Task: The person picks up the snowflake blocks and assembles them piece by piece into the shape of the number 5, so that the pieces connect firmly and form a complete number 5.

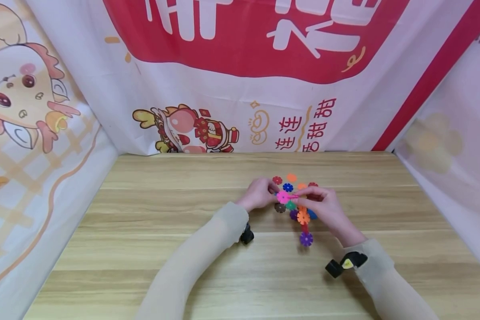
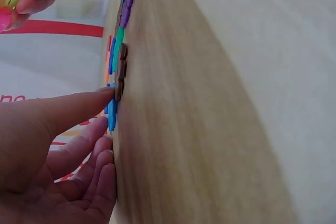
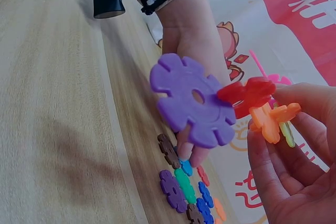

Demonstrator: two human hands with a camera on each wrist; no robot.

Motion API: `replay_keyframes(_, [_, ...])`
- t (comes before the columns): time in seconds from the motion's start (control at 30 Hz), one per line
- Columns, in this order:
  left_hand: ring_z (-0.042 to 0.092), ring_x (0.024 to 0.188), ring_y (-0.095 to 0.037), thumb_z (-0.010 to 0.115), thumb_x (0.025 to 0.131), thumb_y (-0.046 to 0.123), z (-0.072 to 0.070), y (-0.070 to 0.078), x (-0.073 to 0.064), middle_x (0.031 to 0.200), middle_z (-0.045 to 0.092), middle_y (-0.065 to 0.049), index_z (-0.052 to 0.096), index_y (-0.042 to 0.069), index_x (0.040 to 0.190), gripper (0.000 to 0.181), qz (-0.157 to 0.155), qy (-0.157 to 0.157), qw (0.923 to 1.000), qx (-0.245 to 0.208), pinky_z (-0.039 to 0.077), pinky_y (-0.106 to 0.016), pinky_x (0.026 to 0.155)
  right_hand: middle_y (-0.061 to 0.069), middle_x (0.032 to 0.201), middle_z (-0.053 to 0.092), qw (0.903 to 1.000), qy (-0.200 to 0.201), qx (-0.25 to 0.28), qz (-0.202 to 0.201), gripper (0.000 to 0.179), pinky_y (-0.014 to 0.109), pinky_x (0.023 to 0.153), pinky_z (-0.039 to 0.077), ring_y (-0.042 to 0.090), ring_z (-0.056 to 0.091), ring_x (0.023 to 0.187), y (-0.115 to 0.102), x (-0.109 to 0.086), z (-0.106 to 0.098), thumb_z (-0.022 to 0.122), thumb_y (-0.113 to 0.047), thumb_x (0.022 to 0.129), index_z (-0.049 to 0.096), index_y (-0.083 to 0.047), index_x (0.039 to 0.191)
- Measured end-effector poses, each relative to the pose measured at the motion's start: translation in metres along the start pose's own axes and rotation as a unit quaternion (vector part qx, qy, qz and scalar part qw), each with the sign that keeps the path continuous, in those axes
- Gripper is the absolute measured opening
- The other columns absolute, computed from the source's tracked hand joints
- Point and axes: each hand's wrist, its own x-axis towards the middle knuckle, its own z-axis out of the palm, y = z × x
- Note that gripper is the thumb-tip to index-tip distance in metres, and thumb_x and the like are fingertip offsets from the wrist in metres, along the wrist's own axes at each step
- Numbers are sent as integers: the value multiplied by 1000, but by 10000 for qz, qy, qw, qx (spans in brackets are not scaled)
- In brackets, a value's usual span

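My right hand (image 1: 325,205) holds up a chain of interlocked flower-shaped plastic discs between thumb and fingers. A purple disc (image 3: 194,100) hangs at its lower end, joined to a red disc (image 3: 249,96), then an orange disc (image 3: 270,121). A yellow disc (image 3: 287,134) and a pink disc (image 1: 283,197) belong to the held piece too. Down at the tabletop, my left hand (image 1: 260,194) has its thumb and index finger at the edges of a light blue disc (image 2: 112,115), pinching it. A brown disc (image 2: 121,72) lies right beside the thumb tip.
Loose discs lie flat around the hands: a dark blue disc (image 1: 288,187), a green disc (image 1: 290,205), a red disc (image 1: 277,180) and an orange disc (image 1: 291,177) among several. The wooden table (image 1: 164,191) meets printed cloth walls (image 1: 208,80) at back and sides.
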Motion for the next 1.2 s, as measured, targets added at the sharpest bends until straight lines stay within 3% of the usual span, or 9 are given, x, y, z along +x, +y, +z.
replay_keyframes(0.2, [60, 87, -14, 84, 84, 11, -1, 0, -2, 94, 65, 0, 70, 9, 103, 24, 15, 2, 9999, -135, 52, -25, 79, 9, 107, 71, 10000, 19, -80, 6, 30, 35, 82, 56, 28, 66, 96, 1, 1, -1, 80, -30, 91, 76, -7, 110])
replay_keyframes(0.4, [64, 84, -13, 86, 83, 10, -4, -7, -7, 89, 68, 2, 70, 10, 100, 24, 160, 191, 9961, -848, 54, -26, 76, 11, 106, 69, 10000, 52, -54, 62, 33, 35, 82, 56, 29, 65, 96, 1, 1, -1, 81, -31, 91, 76, -6, 112])
replay_keyframes(0.57, [65, 83, -14, 88, 81, 12, -14, -8, -19, 88, 70, 3, 76, 11, 98, 20, 392, 369, 9905, -1262, 55, -28, 76, 10, 109, 69, 9997, 110, -126, 192, 39, 35, 83, 56, 29, 65, 97, 1, 1, -3, 80, -35, 90, 74, -5, 115])
replay_keyframes(0.87, [66, 81, -16, 87, 83, 14, -32, -8, -42, 85, 72, 6, 77, 15, 88, 11, 830, 652, 9839, -1445, 55, -31, 76, 11, 107, 71, 9998, 85, -122, 90, 35, 36, 83, 57, 29, 67, 95, 1, 2, -5, 81, -33, 90, 75, -6, 112])
replay_keyframes(1.2, [67, 81, -18, 86, 84, 13, -38, -5, -70, 86, 72, 4, 78, 15, 88, 9, 887, 716, 9790, -1689, 57, -33, 74, 13, 107, 68, 9998, -20, -185, 107, 31, 34, 83, 57, 31, 65, 95, 1, 2, -2, 80, -30, 91, 76, -7, 111])
